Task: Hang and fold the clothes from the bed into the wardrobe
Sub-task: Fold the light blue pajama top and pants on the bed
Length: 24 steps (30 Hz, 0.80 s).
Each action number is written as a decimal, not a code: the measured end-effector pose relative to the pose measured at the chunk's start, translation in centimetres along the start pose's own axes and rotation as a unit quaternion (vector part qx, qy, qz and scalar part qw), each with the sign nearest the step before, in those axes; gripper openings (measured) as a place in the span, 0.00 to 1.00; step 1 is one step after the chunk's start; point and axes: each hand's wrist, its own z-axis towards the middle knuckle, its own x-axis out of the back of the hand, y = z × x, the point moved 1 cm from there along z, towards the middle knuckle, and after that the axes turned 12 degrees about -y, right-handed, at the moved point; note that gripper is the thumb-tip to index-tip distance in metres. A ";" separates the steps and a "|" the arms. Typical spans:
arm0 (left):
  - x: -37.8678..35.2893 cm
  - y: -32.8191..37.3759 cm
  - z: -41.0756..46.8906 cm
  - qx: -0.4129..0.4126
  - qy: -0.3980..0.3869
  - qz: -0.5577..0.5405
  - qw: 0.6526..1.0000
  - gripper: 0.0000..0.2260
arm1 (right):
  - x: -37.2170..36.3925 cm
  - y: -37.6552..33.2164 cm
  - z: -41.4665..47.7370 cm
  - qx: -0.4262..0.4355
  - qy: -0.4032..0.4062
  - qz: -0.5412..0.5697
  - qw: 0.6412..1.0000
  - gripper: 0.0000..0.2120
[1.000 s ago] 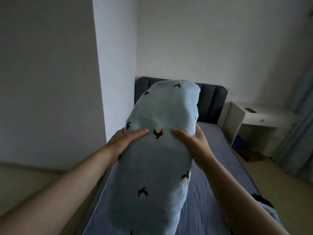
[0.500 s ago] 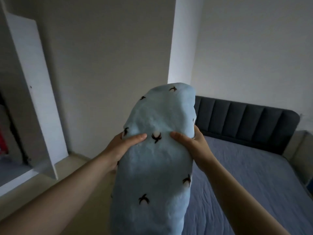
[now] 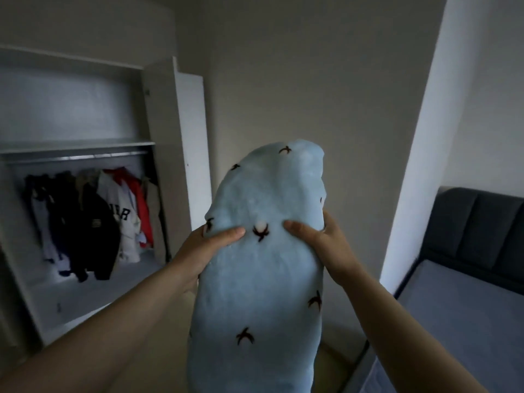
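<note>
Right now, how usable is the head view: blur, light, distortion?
Head view: dim, flat light, no glare; wardrobe and hanging clothes smeared by motion blur; blue garment, left hand and right hand sharper; wide-angle distortion slants the white pillar.

Hanging clothes [image 3: 93, 222] blurred; garment [image 3: 261, 279] bottom cropped

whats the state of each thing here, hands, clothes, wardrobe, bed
light blue garment, folded into a bundle, held up in the air
left hand, grips the garment's left side, thumb on top
right hand, grips the garment's right side, thumb on top
wardrobe, open
wardrobe door, swung open
hanging clothes, on the rail inside the wardrobe
bed, covered by a grey sheet
</note>
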 end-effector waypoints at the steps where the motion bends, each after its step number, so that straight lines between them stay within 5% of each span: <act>1: 1.0 0.0 0.2 -0.006 0.018 0.004 1.000 0.24 | -0.5 0.5 1.3 0.005 -0.015 0.005 1.000 0.25; 15: 19.1 1.9 -0.7 -0.039 0.216 0.015 0.976 0.22 | -14.8 4.6 20.4 0.015 -0.210 0.088 0.974 0.23; 24: 33.8 3.4 -1.0 -0.052 0.248 0.022 0.967 0.17 | -27.4 7.5 31.6 0.025 -0.255 0.098 0.962 0.18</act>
